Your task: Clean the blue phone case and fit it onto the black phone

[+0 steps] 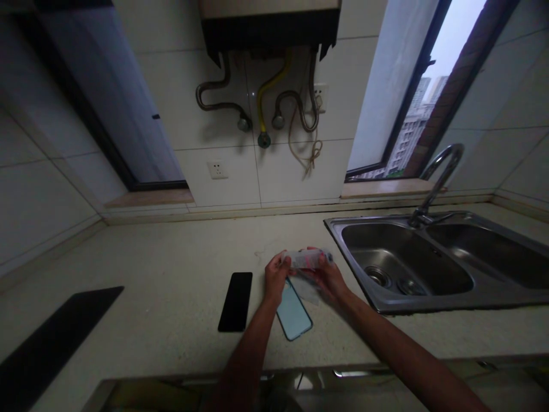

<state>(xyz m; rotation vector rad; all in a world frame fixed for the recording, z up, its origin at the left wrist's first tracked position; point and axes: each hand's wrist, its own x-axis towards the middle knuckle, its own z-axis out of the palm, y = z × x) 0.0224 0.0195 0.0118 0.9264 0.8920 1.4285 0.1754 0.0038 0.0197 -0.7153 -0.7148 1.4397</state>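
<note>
My left hand (277, 274) and my right hand (329, 276) are closed on opposite ends of a translucent plastic packet (302, 260). The packet has a pale, partly pink look, and what it contains is too blurred to make out. Below it, a thin clear plastic piece (307, 290) shows near my right hand. A light blue phone (295, 313) lies on the counter just under my hands, its upper end partly hidden by my left hand. To the left, a black phone (235, 302) lies flat, apart from my left forearm.
A double steel sink (358, 280) with a curved faucet (441, 171) is set into the counter (171, 269) on the right. At the far left lies a dark flat panel (64, 332). Pipes and a yellow hose (261, 109) hang from a wall-mounted unit (270, 26).
</note>
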